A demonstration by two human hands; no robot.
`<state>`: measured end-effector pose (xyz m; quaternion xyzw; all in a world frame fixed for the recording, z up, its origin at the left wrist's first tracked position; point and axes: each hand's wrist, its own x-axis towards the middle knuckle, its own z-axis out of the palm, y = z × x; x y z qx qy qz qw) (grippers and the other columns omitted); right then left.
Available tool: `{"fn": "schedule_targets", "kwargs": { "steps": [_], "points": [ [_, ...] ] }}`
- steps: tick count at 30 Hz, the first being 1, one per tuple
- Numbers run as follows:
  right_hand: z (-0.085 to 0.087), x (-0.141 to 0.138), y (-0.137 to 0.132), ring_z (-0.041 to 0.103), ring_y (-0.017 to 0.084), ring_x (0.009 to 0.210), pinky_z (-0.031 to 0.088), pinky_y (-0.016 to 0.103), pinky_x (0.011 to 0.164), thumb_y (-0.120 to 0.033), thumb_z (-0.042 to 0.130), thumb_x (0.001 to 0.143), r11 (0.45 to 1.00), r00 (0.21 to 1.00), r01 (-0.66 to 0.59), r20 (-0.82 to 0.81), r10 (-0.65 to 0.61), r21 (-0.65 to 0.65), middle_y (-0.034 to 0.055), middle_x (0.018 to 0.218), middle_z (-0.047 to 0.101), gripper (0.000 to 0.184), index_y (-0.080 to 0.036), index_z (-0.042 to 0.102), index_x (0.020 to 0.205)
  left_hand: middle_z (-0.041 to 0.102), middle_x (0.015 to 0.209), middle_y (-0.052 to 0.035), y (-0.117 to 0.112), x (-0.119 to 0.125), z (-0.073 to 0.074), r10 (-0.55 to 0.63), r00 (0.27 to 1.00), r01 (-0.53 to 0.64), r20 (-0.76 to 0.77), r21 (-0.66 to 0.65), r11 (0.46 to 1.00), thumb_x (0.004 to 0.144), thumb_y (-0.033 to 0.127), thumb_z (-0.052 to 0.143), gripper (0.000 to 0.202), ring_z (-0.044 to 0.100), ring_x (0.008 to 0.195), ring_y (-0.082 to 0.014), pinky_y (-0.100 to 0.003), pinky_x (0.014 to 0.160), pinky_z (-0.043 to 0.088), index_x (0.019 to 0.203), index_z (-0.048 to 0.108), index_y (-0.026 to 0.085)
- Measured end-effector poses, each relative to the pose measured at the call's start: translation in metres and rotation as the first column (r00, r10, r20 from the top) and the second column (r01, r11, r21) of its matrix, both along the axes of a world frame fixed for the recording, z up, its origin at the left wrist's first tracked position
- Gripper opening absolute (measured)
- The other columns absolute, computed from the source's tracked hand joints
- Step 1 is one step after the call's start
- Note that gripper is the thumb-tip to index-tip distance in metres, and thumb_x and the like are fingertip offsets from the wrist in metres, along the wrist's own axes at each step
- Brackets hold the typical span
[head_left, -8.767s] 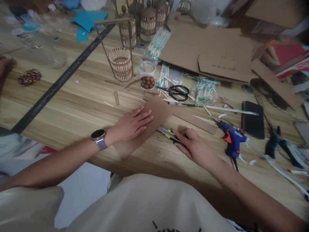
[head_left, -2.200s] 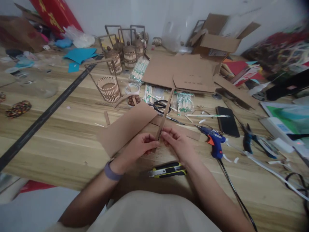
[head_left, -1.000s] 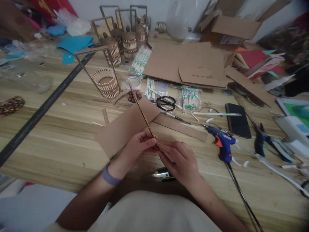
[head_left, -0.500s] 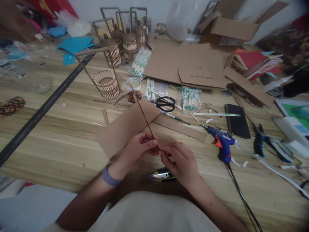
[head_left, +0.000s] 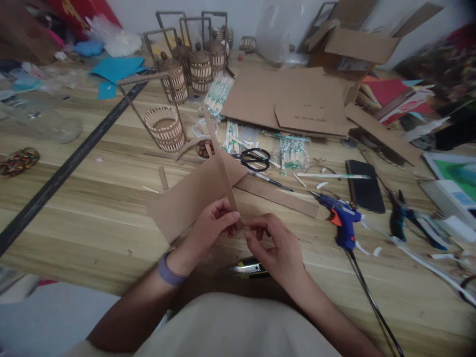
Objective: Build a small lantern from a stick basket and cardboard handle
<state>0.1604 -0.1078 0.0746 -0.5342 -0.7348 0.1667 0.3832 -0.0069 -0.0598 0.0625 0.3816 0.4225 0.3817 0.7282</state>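
A long thin cardboard strip (head_left: 225, 171) rises at a slant from my left hand (head_left: 212, 225), its broad flat face toward me. My left thumb and fingers pinch it close to its lower end. Just right of that end is my right hand (head_left: 277, 245), its thumb and forefinger nearly together; whatever small bit lies between them is too small to make out. Behind the strip a larger cardboard piece (head_left: 189, 198) lies on the wooden table. Below my right hand a yellow-and-black utility knife (head_left: 249, 268) lies partly hidden.
A blue glue gun (head_left: 344, 220), a phone (head_left: 366, 186) and pliers (head_left: 405, 223) lie to the right. Black scissors (head_left: 256, 159) are ahead. A stick basket with a tall handle (head_left: 165, 129) stands left, near a long dark bar (head_left: 74, 161). Cardboard sheets (head_left: 275, 94) lie at the back.
The strip has turned from its thin corrugated edge to its flat face. My right fingertips have drawn slightly away from its lower end; my left hand stays about where it was.
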Motion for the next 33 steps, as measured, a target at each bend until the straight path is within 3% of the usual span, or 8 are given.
{"fn": "schedule_targets", "kwargs": {
  "steps": [4,8,15,22,29,33],
  "points": [
    [-0.006,0.004,0.001,0.068,0.017,0.072,0.053,0.03,0.064,-0.022,0.06,0.097,0.973,0.984,-0.07,0.178,0.03,0.222,0.0046,0.086,0.073,0.012,-0.022,0.069,0.104,0.056,0.052,0.0066,-0.001,0.001,-0.002,-0.002,0.998,0.003,-0.056,0.026,1.0,0.074,0.045,0.078,0.038,0.05,0.046,-0.0082,-0.021,0.047,0.039,0.069,0.05,0.02],
    [-0.008,0.005,0.003,0.068,0.018,0.073,0.051,0.032,0.064,-0.024,0.059,0.1,0.948,0.965,-0.088,0.261,0.005,0.307,0.0058,0.087,0.075,0.013,-0.02,0.07,0.104,0.058,0.055,0.0038,-0.002,0.001,-0.003,-0.022,0.998,0.025,-0.067,0.046,0.999,0.075,0.051,0.079,0.043,0.052,0.05,-0.0088,-0.022,0.052,0.042,0.065,0.054,0.018],
    [-0.008,0.008,0.003,0.068,0.018,0.072,0.052,0.032,0.063,-0.022,0.062,0.097,0.958,0.976,-0.038,0.217,-0.026,0.285,0.0051,0.085,0.074,0.011,-0.022,0.071,0.103,0.067,0.063,0.0,-0.005,0.0,0.002,-0.085,0.992,0.092,-0.093,0.082,0.992,0.074,0.037,0.078,0.024,0.059,0.06,-0.0119,-0.025,0.062,0.049,0.07,0.069,0.016],
    [-0.008,0.007,0.002,0.07,0.018,0.072,0.056,0.032,0.062,-0.02,0.061,0.096,0.975,0.99,-0.015,0.142,-0.017,0.222,0.0056,0.085,0.075,0.014,-0.021,0.074,0.101,0.074,0.075,-0.0017,-0.013,0.0,0.001,-0.04,0.971,0.094,-0.236,0.22,0.971,0.08,0.028,0.069,0.011,0.065,0.073,-0.0162,-0.027,0.069,0.051,0.079,0.073,0.019],
    [-0.006,0.004,0.0,0.067,0.017,0.066,0.056,0.031,0.061,-0.016,0.061,0.094,0.995,0.999,0.007,0.037,-0.011,0.105,0.0042,0.081,0.073,0.014,-0.022,0.074,0.095,0.073,0.083,-0.0023,-0.016,0.001,0.002,0.119,0.895,0.131,-0.43,0.507,0.852,0.085,0.021,0.064,0.009,0.066,0.081,-0.0173,-0.029,0.077,0.05,0.079,0.07,0.021],
    [-0.01,0.003,-0.001,0.066,0.017,0.066,0.054,0.031,0.059,-0.017,0.062,0.092,0.986,0.993,0.039,0.104,-0.056,0.163,0.0032,0.076,0.071,0.012,-0.022,0.072,0.091,0.073,0.09,-0.0041,-0.018,0.002,0.004,0.184,0.866,0.143,-0.466,0.582,0.801,0.084,0.019,0.062,0.01,0.067,0.087,-0.0177,-0.029,0.082,0.051,0.076,0.068,0.021]
  ]
}}
